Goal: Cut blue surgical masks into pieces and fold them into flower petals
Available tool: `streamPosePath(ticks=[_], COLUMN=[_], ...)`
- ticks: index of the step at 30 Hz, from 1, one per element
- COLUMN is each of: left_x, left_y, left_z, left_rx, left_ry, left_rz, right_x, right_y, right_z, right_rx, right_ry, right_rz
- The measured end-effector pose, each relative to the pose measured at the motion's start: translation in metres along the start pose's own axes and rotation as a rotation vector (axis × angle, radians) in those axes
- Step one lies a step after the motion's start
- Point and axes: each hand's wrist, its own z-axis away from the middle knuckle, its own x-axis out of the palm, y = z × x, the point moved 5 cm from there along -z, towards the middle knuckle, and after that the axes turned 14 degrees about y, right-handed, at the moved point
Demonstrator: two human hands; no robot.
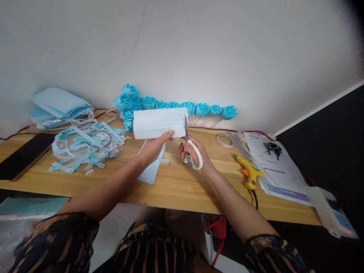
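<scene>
My left hand (157, 146) grips a light blue face mask (159, 123) by its lower edge, thumb on the near face and fingers hidden behind. A pair of scissors (196, 153) with white handles is in my right hand (200, 151). Their blades point up along the mask's right end, touching or overlapping it. From that corner a thin ear loop or strip hangs down toward the table. On the wood below lies another blue mask piece (150, 172), partly covered by my left wrist.
Blue paper-like flowers (203, 109) line the wall. At left are stacked masks (58, 104), a heap of cut strips (85, 142) and a phone (27, 155). To the right lie a tape roll (225, 140), a yellow glue gun (248, 172), printed sheets (273, 163) and keys (273, 148).
</scene>
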Motion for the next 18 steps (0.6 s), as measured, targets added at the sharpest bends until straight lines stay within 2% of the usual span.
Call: streamPosePath(ticks=[7, 18], left_x=[0.0025, 0.0031], left_y=[0.0024, -0.0002], left_z=[0.0034, 0.0042], left_rx=[0.057, 0.032], left_ry=[-0.002, 0.009], left_rz=[0.013, 0.038], right_x=[-0.0009, -0.0024], right_y=[-0.0008, -0.0012], right_z=[-0.0008, 0.0015], right_rx=[-0.023, -0.009], right_ry=[0.023, 0.06], right_rz=[-0.013, -0.046])
